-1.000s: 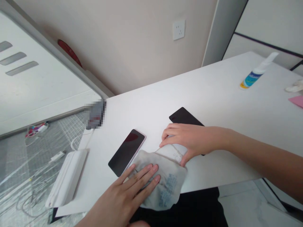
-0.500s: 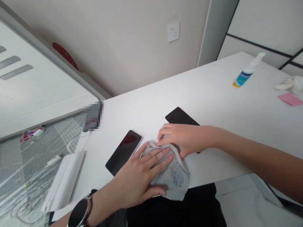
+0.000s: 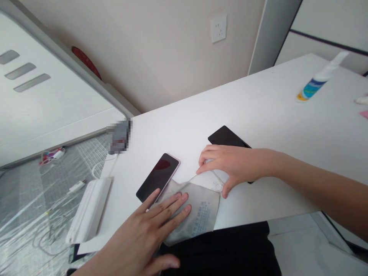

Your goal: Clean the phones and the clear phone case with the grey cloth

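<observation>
Pressing flat on a grey cloth pouch (image 3: 197, 212) with blue print, the left hand (image 3: 143, 234) spreads its fingers apart, while the right hand (image 3: 230, 165) curls its fingers together over the pouch's pale far end, thumb set apart from them. The pouch lies at the table's near edge on a white table (image 3: 258, 99), just beside a pink-rimmed smartphone (image 3: 158, 178) to its left. A black smartphone (image 3: 227, 137) lies partly under the right hand, and a spray bottle (image 3: 313, 86) stands far right.

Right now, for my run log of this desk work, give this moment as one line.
left hand: flat on grey pouch | right hand: curled over its pale flap | nearby: pink-edged phone, black phone
</observation>
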{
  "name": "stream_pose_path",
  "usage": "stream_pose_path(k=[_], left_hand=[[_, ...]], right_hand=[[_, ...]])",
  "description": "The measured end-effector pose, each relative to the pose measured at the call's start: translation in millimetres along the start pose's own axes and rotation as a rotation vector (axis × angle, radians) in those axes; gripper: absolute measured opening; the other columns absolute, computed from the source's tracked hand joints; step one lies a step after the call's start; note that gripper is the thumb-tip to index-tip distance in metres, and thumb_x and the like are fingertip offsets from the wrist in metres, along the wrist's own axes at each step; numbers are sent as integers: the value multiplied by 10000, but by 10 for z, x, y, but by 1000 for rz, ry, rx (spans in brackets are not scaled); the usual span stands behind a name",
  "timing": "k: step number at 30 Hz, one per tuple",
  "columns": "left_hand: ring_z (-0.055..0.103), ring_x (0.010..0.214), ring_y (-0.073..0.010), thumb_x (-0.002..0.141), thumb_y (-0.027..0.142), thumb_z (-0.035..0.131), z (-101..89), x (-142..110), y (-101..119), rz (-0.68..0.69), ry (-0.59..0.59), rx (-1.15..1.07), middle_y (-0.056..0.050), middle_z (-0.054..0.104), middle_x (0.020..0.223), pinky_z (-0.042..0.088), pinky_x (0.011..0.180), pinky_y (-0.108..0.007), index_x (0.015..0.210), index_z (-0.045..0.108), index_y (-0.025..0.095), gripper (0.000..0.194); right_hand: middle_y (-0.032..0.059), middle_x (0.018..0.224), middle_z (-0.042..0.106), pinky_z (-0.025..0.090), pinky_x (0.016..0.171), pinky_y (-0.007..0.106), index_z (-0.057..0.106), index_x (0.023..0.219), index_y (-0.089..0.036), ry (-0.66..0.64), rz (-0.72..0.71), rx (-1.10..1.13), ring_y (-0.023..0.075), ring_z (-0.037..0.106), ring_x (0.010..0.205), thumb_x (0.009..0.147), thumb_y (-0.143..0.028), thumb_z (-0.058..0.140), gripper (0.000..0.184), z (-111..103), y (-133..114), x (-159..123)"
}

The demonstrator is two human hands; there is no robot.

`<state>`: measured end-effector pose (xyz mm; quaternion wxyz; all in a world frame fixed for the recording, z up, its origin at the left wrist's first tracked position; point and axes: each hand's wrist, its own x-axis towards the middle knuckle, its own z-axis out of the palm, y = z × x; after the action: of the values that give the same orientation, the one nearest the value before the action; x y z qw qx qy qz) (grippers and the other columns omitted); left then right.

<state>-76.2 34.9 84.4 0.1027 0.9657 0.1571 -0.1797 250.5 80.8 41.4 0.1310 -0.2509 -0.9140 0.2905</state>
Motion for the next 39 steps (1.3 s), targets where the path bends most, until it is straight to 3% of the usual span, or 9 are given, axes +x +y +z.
stream_pose_path(k=[5, 8, 11, 15, 18, 23, 27, 35, 39], left_hand=[[316, 1541, -265, 991, 682, 411, -54, 612, -69, 65, 78, -72, -80, 286, 1677, 48, 1293, -545, 1632, 208, 258, 794], [277, 1557, -254, 998, 693, 365, -52, 717, -62, 62, 114, -58, -65, 222, 1698, -6, 1290, -544, 1632, 200, 266, 782], [245, 1567, -231, 1003, 681, 376, -9, 448, -23, 31, 80, 5, -53, 193, 1703, -24, 1295, -489, 1640, 159, 263, 792], [304, 1544, -203, 1010, 636, 430, 21, -77, 27, -6, 70, 132, -48, 322, 1664, -146, 1272, -405, 1638, 184, 242, 781], [321, 1537, -211, 990, 672, 438, 14, -151, 11, 3, 62, 145, -59, 346, 1653, -156, 1268, -394, 1635, 205, 227, 818], [321, 1539, -251, 984, 701, 399, -38, 447, -78, 66, 90, 13, -87, 291, 1676, 31, 1297, -495, 1623, 248, 251, 795], [298, 1549, -270, 984, 712, 374, -84, 776, -101, 91, 143, -27, -100, 301, 1673, 25, 1289, -545, 1601, 310, 253, 772], [321, 1538, -216, 1006, 649, 427, -3, -80, -18, 3, 66, 166, -63, 285, 1676, -168, 1262, -413, 1629, 222, 246, 770], [333, 1533, -237, 959, 741, 401, -4, 6, -21, -5, 65, 155, -88, 283, 1674, -160, 1264, -426, 1625, 245, 235, 850]], right_hand=[[117, 1171, 639, 406, 1001, 396, 705, 1129, -139, 9, -10, -11, 288, 544, 1108, 637, -406, 969, 620, 29, 23, 9], [111, 1164, 647, 415, 983, 403, 705, 1087, -147, 21, 14, -13, 284, 555, 1093, 662, -385, 955, 548, 29, 33, -20], [117, 1203, 646, 413, 999, 413, 690, 1206, -152, 20, 30, -3, 293, 555, 1131, 675, -376, 950, 632, 20, 33, -45], [137, 1247, 630, 408, 1021, 416, 672, 1293, -142, 9, 25, 18, 306, 538, 1175, 695, -450, 929, 720, 21, 29, -35], [138, 1234, 627, 406, 1020, 407, 673, 1290, -131, 5, 13, 6, 306, 533, 1175, 689, -459, 931, 731, 31, 22, -3], [119, 1170, 640, 407, 1004, 401, 698, 1186, -133, 26, -2, -15, 291, 545, 1112, 648, -436, 958, 670, 51, 13, 18], [109, 1134, 648, 417, 962, 402, 705, 1085, -159, 51, 19, -41, 287, 549, 1064, 672, -455, 938, 560, 48, 32, -21], [122, 1220, 627, 406, 1006, 405, 670, 1277, -164, 44, 28, -3, 303, 535, 1155, 689, -479, 927, 715, 43, 52, -39], [122, 1180, 630, 404, 993, 406, 678, 1247, -155, 37, 4, -29, 303, 536, 1131, 669, -468, 941, 708, 63, 29, 1]])
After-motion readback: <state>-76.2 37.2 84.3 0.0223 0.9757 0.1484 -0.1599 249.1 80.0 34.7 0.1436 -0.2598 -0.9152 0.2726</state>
